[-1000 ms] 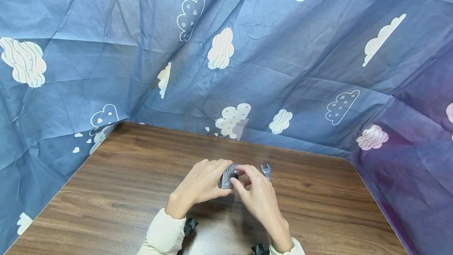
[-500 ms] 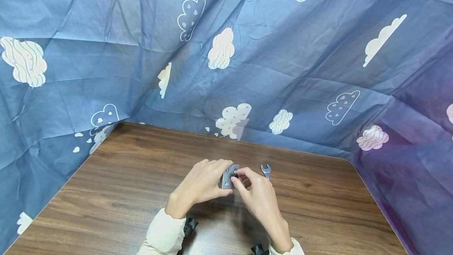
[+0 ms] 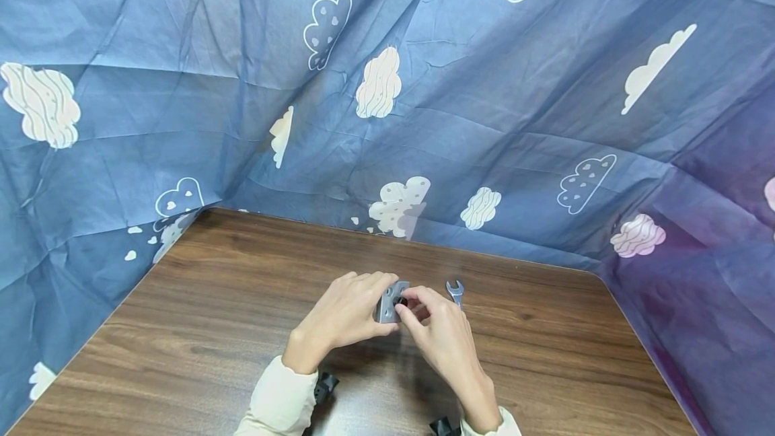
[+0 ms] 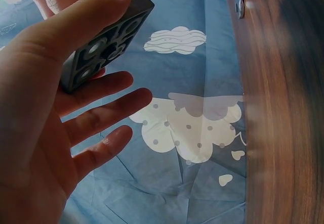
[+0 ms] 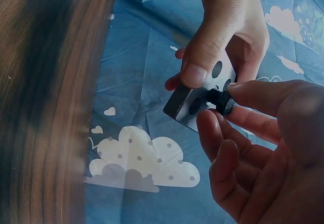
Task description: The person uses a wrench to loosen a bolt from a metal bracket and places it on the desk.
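My left hand holds a small grey metal block by its edges, with the thumb on one side and fingers on the other. Several round holes pass through the block, seen in the left wrist view too. From the right, my right hand pinches a black bolt between thumb and fingertips. Its shank meets the block's face near the middle, and its thick head stands off that face. In the left wrist view the block is tilted, and something dark fills its central hole.
An open-ended wrench lies on the wooden table just beyond my right hand, partly hidden by it. Blue cloth with cloud prints hangs behind and at both sides of the table. Black wrist mounts sit under the sleeves.
My right hand's fingers have shifted slightly around the bolt, uncovering more of the block's upper corner. The left hand and the block stay in place.
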Tool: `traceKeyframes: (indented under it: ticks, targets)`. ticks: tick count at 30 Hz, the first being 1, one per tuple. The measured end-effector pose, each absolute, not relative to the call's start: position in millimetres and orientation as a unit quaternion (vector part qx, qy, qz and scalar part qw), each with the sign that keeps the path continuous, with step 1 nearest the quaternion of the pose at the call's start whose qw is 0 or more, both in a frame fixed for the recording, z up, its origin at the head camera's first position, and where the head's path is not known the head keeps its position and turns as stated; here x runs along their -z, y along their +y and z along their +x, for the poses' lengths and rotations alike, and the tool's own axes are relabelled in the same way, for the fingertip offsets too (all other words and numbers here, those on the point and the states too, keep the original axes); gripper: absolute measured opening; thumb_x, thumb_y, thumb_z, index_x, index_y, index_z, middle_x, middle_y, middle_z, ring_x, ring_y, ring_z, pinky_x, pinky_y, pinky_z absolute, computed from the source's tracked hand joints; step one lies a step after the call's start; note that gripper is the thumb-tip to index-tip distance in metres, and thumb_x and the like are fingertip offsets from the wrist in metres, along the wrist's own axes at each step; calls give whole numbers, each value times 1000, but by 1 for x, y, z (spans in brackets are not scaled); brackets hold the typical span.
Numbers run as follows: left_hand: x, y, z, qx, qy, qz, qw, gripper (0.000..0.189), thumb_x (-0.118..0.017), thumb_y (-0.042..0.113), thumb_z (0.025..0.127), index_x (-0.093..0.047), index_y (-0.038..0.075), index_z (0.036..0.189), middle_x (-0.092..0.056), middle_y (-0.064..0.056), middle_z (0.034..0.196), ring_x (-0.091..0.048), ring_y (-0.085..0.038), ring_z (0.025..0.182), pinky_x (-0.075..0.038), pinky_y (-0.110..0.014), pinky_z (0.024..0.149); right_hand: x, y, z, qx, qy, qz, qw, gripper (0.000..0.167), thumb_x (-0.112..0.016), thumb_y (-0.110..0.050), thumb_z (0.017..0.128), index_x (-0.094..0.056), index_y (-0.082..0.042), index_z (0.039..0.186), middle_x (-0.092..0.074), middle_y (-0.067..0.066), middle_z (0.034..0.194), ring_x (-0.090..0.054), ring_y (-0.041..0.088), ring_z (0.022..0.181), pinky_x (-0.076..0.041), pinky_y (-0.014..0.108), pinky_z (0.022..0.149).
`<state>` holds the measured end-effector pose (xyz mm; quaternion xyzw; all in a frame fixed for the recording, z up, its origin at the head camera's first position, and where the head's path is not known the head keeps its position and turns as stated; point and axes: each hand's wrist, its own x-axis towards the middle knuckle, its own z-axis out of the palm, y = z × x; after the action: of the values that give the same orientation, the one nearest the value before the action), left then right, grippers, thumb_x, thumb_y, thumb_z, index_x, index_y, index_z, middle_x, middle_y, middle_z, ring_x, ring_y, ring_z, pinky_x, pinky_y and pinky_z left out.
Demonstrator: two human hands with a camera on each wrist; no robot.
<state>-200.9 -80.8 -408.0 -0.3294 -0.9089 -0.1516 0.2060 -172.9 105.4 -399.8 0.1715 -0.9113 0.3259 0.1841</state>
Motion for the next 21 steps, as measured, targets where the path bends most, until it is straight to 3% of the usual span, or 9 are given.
traceKeyframes:
  ticks: [21]
  targets:
    - [408, -81, -201, 148, -908, -329, 211, 68, -77, 52, 76, -58, 13, 128, -68, 3, 115, -67, -13, 96, -51, -31, 82, 401, 106, -171, -318, -905, 202, 195, 23, -78, -7, 82, -72, -17, 102, -68, -6, 95, -70, 7, 77, -57, 27, 65]
